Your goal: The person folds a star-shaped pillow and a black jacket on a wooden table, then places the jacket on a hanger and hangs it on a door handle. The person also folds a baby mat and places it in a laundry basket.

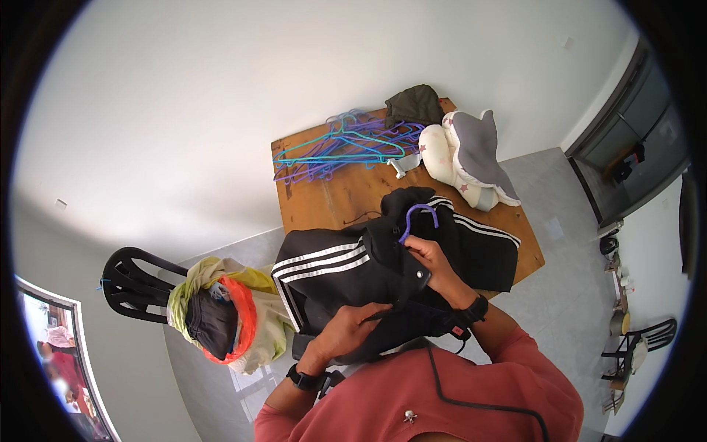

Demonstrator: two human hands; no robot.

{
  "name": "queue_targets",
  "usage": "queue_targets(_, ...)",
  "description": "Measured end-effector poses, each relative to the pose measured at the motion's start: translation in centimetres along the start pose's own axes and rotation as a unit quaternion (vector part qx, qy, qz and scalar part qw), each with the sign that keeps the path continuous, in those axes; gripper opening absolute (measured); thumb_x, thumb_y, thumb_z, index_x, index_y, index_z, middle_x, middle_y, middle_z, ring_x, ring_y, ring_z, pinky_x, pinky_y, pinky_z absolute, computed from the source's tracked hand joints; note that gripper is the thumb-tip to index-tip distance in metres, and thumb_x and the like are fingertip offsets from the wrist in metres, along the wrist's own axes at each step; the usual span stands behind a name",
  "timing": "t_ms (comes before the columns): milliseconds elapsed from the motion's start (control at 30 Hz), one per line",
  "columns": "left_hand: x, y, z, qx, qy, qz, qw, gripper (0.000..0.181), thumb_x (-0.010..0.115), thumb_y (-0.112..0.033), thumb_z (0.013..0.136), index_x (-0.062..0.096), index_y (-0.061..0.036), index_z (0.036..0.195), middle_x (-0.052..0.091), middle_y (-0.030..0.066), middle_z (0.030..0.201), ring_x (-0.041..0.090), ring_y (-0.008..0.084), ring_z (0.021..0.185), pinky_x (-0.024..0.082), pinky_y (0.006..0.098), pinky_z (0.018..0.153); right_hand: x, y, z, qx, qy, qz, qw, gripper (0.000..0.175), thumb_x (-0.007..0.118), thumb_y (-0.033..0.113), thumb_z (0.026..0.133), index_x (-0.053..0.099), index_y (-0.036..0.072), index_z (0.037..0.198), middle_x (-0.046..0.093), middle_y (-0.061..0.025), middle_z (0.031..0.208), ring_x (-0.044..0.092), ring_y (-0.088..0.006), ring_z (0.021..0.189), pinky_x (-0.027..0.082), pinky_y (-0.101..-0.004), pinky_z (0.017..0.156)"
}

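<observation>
A black jacket (326,279) with three white stripes along the sleeve is spread over the near edge of the wooden table and towards my body. The hook of a purple clothes hanger (410,216) rises from its neck opening. My right hand (437,265) grips the hanger just below the hook, beside the collar. Lower down, my left hand (351,330) pinches the front edge of the jacket between thumb and fingers. The hanger's shoulders are hidden by cloth. To the right, another striped black part (486,248) lies on the table; whether it belongs to the same garment I cannot tell.
The wooden table (309,204) holds a pile of blue and purple hangers (342,146), a dark folded garment (414,105) and a grey-and-white cushion (469,154). At left, a black plastic chair (138,284) stands behind a bag of clothes (259,337). A doorway (624,132) is at right.
</observation>
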State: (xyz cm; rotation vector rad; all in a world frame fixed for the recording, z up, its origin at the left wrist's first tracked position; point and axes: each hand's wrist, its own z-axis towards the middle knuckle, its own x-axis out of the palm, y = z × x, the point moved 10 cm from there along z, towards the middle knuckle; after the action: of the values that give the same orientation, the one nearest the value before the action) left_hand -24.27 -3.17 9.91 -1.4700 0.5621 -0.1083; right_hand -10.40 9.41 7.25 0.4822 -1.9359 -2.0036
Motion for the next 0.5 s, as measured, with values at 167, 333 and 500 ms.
queue_targets(167, -2.6, 3.5, -4.7, -0.066, -0.014, 0.012, 0.998, 0.041, 0.061, 0.004, 0.093, 0.065, -0.0018, 0.134, 0.074, 0.0174, 0.119, 0.072, 0.0233, 0.108, 0.053, 0.0308, 0.094, -2.0, 2.7, -3.1, -0.023, 0.056, -0.166, 0.984, 0.016, 0.062, 0.006, 0.099, 0.070, -0.002, 0.110, 0.058, -0.0003, 0.078, 0.052, -0.0057, 0.070, 0.042, -0.0236, 0.066)
queue_targets(333, -3.1, 2.3, -5.7, -0.069, -0.002, 0.083, 0.994, 0.042, 0.068, -0.005, 0.090, 0.066, -0.0026, 0.132, 0.073, 0.0165, 0.117, 0.072, 0.0262, 0.100, 0.054, 0.0342, 0.090, -1.1, 4.9, -3.7, -0.089, 0.108, -0.131, 0.982, 0.019, 0.064, 0.008, 0.099, 0.071, -0.001, 0.114, 0.071, -0.0091, 0.084, 0.061, -0.0132, 0.072, 0.050, -0.0281, 0.070)
queue_targets(500, -9.1, -5.5, -5.6, 0.102, -0.233, 0.184, 0.949, 0.050, 0.078, -0.020, 0.082, 0.067, -0.0007, 0.128, 0.064, 0.0167, 0.123, 0.066, 0.0356, 0.106, 0.053, 0.0430, 0.093, 0.9, 7.7, -4.6, -0.133, 0.151, -0.074, 0.977, 0.022, 0.064, 0.008, 0.099, 0.069, -0.002, 0.118, 0.076, -0.0138, 0.093, 0.064, -0.0154, 0.074, 0.050, -0.0277, 0.073)
